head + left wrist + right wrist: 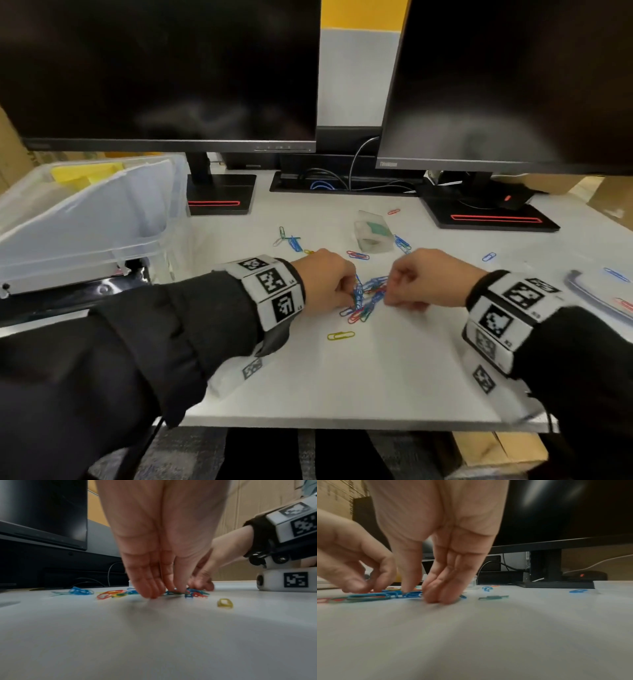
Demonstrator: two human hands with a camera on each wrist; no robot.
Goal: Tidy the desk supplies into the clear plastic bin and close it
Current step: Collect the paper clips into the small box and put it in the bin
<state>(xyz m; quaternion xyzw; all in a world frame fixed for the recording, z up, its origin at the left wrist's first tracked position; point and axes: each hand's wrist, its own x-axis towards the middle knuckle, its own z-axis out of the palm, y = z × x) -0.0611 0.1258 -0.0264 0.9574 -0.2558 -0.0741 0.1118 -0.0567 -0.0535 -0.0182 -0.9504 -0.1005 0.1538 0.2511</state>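
A heap of coloured paper clips (367,297) lies mid-desk between my two hands. My left hand (349,291) has its fingers curled down and pinches clips at the heap's left side; in the left wrist view its fingertips (152,593) touch the desk among the clips (192,594). My right hand (390,291) pinches the heap's right side, with thumb and fingers closing on blue clips (409,594). The clear plastic bin (102,219) stands open at the left. A yellow clip (340,335) lies alone nearer me.
Loose clips (289,240) are scattered behind the hands, around a small clear box (371,233). A clear lid (596,294) lies at the right edge. Two monitors on stands (219,195) and cables fill the back of the white desk (342,383).
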